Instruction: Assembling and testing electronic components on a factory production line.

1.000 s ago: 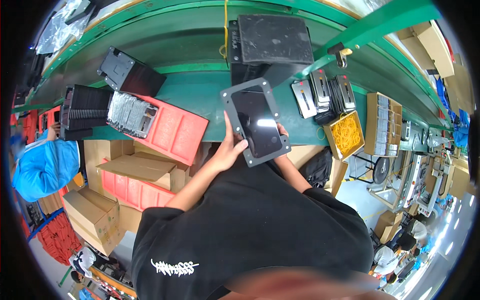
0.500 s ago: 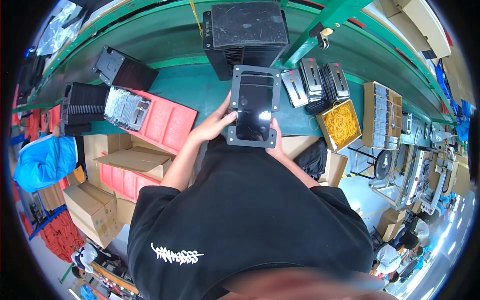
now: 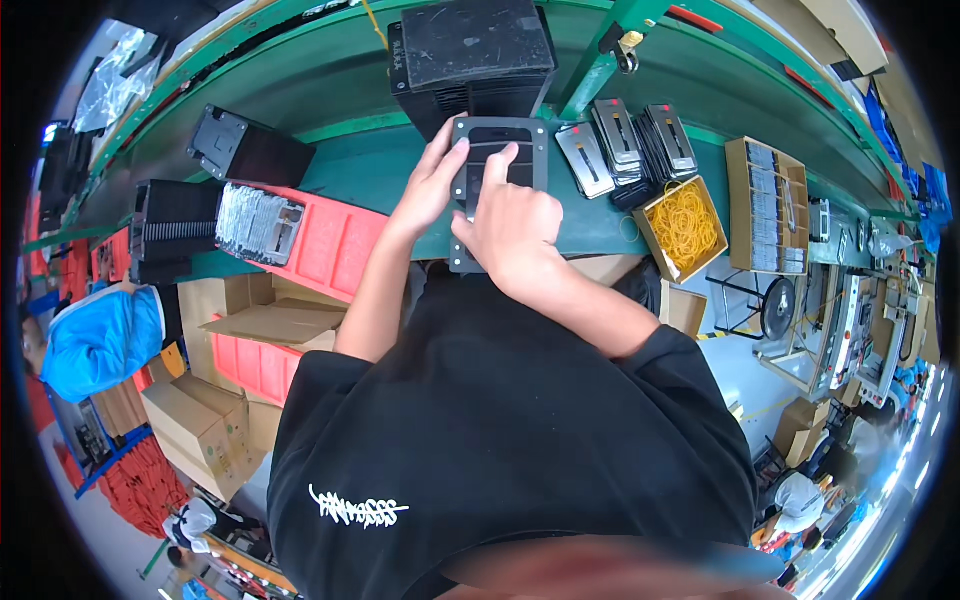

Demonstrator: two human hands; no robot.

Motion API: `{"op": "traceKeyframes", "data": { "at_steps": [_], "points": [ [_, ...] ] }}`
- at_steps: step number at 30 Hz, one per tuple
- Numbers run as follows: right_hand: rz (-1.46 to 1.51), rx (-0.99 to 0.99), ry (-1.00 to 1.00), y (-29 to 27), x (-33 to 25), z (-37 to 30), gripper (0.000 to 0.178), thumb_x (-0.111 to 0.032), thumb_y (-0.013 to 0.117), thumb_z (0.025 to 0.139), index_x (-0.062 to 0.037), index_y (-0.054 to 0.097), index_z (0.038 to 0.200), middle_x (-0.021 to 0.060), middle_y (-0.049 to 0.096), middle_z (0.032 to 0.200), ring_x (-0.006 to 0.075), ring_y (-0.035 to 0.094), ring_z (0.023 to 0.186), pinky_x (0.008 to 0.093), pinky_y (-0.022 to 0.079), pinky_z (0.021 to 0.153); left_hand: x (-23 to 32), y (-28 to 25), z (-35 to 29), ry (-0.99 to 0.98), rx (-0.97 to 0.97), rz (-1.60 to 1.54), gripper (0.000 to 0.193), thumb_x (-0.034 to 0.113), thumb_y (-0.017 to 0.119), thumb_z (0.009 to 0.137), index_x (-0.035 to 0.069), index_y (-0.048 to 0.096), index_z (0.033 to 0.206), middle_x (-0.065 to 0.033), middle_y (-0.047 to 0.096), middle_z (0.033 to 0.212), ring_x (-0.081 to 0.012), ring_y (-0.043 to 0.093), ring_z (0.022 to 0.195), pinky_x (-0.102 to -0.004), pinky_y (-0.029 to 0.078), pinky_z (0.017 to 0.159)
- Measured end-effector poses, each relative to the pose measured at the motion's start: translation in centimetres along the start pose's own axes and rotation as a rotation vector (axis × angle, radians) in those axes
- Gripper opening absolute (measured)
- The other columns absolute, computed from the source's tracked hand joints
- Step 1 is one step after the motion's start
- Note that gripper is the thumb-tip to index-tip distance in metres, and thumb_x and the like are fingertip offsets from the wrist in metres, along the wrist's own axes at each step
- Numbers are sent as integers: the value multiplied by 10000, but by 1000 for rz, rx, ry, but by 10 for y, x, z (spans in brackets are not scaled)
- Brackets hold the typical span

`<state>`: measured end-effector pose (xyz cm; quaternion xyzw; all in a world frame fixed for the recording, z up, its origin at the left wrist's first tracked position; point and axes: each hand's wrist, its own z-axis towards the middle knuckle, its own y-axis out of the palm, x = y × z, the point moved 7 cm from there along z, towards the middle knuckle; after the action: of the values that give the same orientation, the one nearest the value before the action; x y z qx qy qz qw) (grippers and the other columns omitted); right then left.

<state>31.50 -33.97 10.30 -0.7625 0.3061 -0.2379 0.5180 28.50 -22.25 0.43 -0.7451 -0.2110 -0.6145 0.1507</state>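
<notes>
A flat dark grey frame [image 3: 541, 165] with small holes in its corners lies under my hands, before the tall black stack at the bench's back. Set in its window is a glossy black glass panel [image 3: 519, 174], like a phone screen. My left hand [image 3: 428, 192] grips the frame's upper left edge, thumb on top. Over the panel, my right hand [image 3: 522, 228] has its index finger stretched onto the upper part and its thumb out to the left. The other fingers are curled, with nothing visible in them. This hand hides the frame's lower half.
The black stack [image 3: 478, 50] stands behind the frame. Right of it lie silver-faced metal fixtures [image 3: 620, 140], a box of yellow rubber bands [image 3: 684, 230] and a partitioned carton [image 3: 765, 200]. At left are a red tray [image 3: 340, 240] and black racks [image 3: 175, 215]. Cardboard boxes [image 3: 200, 430] sit below.
My right hand has left the frame's lower right edge and come over the panel, index finger extended. My left hand has slid up the left side. The frame is slightly farther away.
</notes>
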Motion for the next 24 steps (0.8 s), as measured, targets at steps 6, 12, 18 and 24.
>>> {"op": "traceKeyframes", "data": {
  "at_steps": [6,12,18,24],
  "points": [
    [518,-22,-207,-34,49,8,857,-560,583,878,41,397,1461,145,700,710,312,726,707,384,562,672,4,-5,-7,138,6,60,511,281,488,1054,67,409,1511,-195,516,1399,-286,499,1314,-351,373,1104],
    [594,3,153,51,139,21,821,-575,527,888,-26,389,1484,287,695,1064,421,677,1038,473,530,894,68,5,-26,104,133,678,635,371,579,991,-18,425,1470,-198,562,1292,-309,602,1155,-351,457,1022],
    [314,-110,150,238,130,79,892,-620,529,873,-48,333,1528,240,695,1077,386,682,1003,455,537,899,115,84,-32,-28,138,1387,1136,726,705,722,-24,363,1503,-295,533,1198,-389,638,1020,-404,557,871],
    [1076,187,-535,99,112,4,527,-338,681,890,-18,532,1281,164,647,1064,336,661,887,412,539,799,101,77,-26,-103,194,1559,1167,749,680,696,-43,367,1493,-372,501,1180,-438,611,937,-401,558,789]
  ]
}}
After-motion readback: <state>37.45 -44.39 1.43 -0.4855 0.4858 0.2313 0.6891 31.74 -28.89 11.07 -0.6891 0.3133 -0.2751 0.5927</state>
